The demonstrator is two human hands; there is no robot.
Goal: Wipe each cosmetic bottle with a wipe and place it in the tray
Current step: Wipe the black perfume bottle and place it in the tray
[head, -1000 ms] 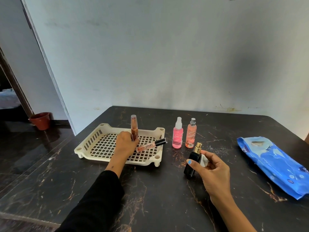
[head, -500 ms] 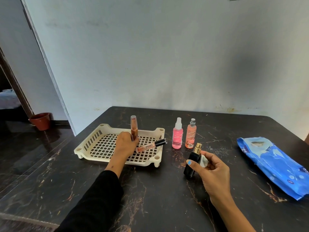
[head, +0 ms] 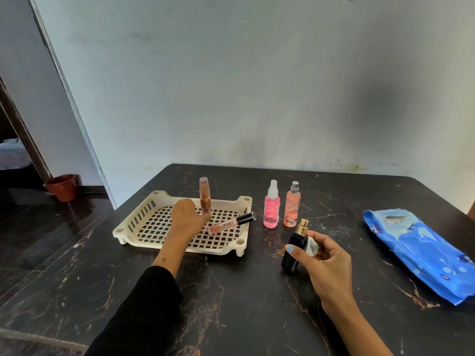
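A cream slotted tray (head: pixel 144 217) sits on the left of the black marble table (head: pixel 231 291). Inside it a copper-coloured bottle (head: pixel 204 194) stands upright, and my left hand (head: pixel 185 218) holds it by the base between thumb and curled fingers. A lip gloss tube (head: pixel 231 223) lies flat in the tray beside that hand. To the right of the tray, my right hand (head: pixel 326 258) grips a black perfume bottle (head: pixel 295 249) with a gold cap, tilted, with a small white wipe (head: pixel 312 246) tucked against it. A pink spray bottle (head: pixel 271 209) and an orange one (head: pixel 292 208) stand on the table.
A blue pack of wipes (head: pixel 421 253) lies at the right edge of the table. The wall runs close behind the table. On the floor at the left stands a terracotta pot (head: pixel 63 187) beside a doorway.
My left hand has slid slightly left, so more of the copper bottle's lower part shows. The right hand and the black bottle have barely moved.
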